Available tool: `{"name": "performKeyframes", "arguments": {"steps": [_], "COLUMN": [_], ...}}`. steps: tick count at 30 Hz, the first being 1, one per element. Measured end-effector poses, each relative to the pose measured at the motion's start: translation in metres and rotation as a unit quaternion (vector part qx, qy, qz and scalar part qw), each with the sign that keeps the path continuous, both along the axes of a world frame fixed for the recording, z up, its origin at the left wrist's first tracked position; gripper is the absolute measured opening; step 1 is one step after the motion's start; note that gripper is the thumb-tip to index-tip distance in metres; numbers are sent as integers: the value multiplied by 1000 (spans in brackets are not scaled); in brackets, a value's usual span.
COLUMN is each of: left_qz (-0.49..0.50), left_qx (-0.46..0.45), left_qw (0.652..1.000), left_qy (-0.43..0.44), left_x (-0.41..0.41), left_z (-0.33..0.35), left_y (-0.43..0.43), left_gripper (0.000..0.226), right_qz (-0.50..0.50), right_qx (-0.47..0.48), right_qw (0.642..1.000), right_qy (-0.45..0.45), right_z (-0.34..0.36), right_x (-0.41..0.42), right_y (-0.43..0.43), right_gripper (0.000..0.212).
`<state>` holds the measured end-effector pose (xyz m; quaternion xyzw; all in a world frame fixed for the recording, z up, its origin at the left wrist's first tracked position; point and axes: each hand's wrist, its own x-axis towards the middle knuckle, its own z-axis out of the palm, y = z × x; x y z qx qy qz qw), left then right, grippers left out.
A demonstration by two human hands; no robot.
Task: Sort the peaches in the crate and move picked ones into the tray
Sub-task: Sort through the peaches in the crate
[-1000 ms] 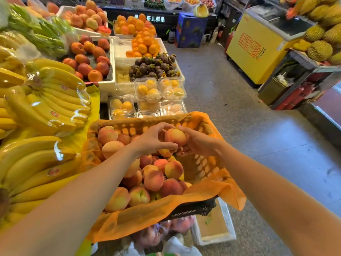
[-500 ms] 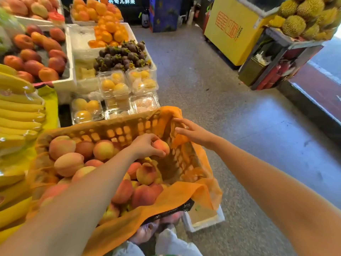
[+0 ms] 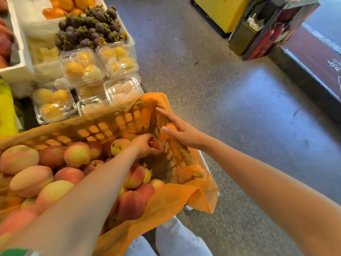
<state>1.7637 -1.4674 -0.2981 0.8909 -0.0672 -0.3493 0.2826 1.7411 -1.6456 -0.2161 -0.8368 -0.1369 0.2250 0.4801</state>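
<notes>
A plastic crate (image 3: pixel 103 126) lined with orange paper (image 3: pixel 171 198) holds several red-yellow peaches (image 3: pixel 77 154). My left hand (image 3: pixel 144 145) reaches into the crate's far right corner and grips one reddish peach (image 3: pixel 156 144) low against the wall. My right hand (image 3: pixel 175 130) rests on the crate's right rim with fingers straight, pressing the orange liner (image 3: pixel 158 102) at the corner. The corner under my left hand shows bare liner, with peaches piled to the left and front. My left forearm hides some of the peaches. No tray for picked peaches can be identified for certain.
Clear clamshell boxes (image 3: pixel 83 69) of yellow fruit stand just behind the crate, with mangosteens (image 3: pixel 88 28) in a white foam box (image 3: pixel 16 71) beyond. Grey floor (image 3: pixel 230 108) spreads to the right, a yellow cabinet (image 3: pixel 225 10) and a rack (image 3: pixel 262 36) at the far side.
The left hand has carried the peach down into the crate's right corner. The right hand moved from beside the peach to the rim and now presses the liner. The view swung right.
</notes>
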Motion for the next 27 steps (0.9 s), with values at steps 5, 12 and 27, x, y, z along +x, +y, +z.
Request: {"name": "performKeyframes", "arguments": {"steps": [5, 12, 27], "left_qz": [-7, -55, -74], "left_qx": [14, 49, 58], "left_qw": [999, 991, 995], "left_qy": [-36, -113, 19], "left_x": [1, -1, -92], "left_z": [-14, 7, 126], "left_y": [-4, 3, 135], "left_gripper": [62, 57, 37], "right_qz": [-32, -48, 287], "right_qx": [32, -1, -272], "right_qw": [999, 999, 917], "right_qy": [12, -26, 45], "right_z": [-6, -2, 15], "right_x": [-3, -6, -13], "right_y": [2, 4, 100], "right_gripper": [61, 60, 55]}}
